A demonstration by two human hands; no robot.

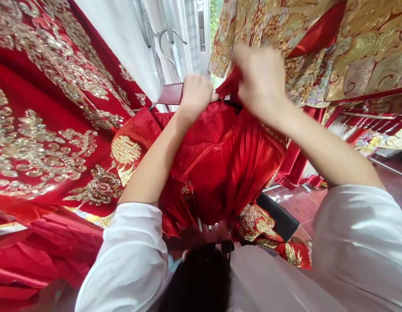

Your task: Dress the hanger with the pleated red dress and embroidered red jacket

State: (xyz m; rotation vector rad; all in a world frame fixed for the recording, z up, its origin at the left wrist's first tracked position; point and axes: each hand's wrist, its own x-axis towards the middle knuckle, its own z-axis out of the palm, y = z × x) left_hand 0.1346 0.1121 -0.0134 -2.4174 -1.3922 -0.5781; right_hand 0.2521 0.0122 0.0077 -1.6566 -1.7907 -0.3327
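Observation:
A red pleated dress [210, 173] with gold-embroidered sleeves hangs in front of me, its neckline at the height of my hands. My left hand [197, 92] is closed on the dress's upper edge beside a hanger [170, 58]; the metal hook rises to the left and a flat dark-red piece shows below it. My right hand [262, 78], slightly blurred, is raised a little higher and grips a bunched red strip of the dress's cloth near its right shoulder. What lies under my fingers is hidden.
Red garments with beaded gold ornament [51, 130] hang close on the left. Gold brocade garments [360, 52] hang at upper right. Behind the hanger stands a pale metal frame [191, 34]. A black flat object [279, 216] is low on the right, above red floor tiles [311, 208].

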